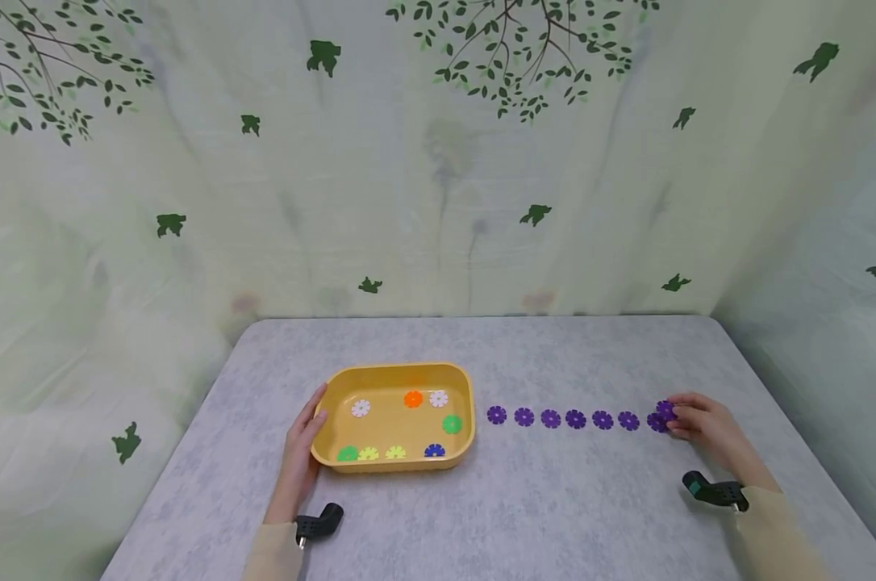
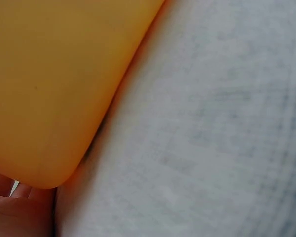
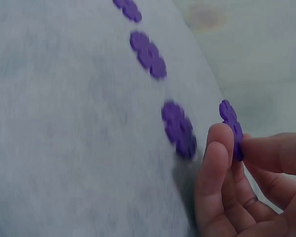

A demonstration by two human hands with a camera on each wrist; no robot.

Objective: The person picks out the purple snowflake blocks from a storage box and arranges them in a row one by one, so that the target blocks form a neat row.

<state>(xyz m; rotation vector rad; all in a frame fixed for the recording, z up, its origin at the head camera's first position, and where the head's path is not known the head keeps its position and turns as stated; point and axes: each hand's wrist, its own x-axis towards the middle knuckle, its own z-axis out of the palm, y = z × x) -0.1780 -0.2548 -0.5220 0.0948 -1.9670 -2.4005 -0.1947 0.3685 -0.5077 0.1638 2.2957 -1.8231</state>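
My right hand [image 1: 715, 432] pinches a purple flower-shaped disc [image 1: 665, 410] between thumb and fingertips. In the right wrist view this held purple disc [image 3: 230, 118] is tilted, raised off the table beside the last disc of a row. That row of several purple discs [image 1: 575, 419] runs across the table to the tray's right. A yellow tray [image 1: 390, 466] stands left of centre, and my left hand [image 1: 302, 452] holds its left side, thumb at the rim. The left wrist view shows the tray's outer wall [image 2: 54, 89] and part of the left hand [image 2: 22, 210] below its corner.
Inside the tray lie several flower pieces, among them an orange one [image 1: 413, 399], a white one [image 1: 361, 408], a green one [image 1: 452, 424] and a blue one [image 1: 434, 451]. The grey table [image 1: 525, 516] ends at a leaf-printed curtain [image 1: 438, 177].
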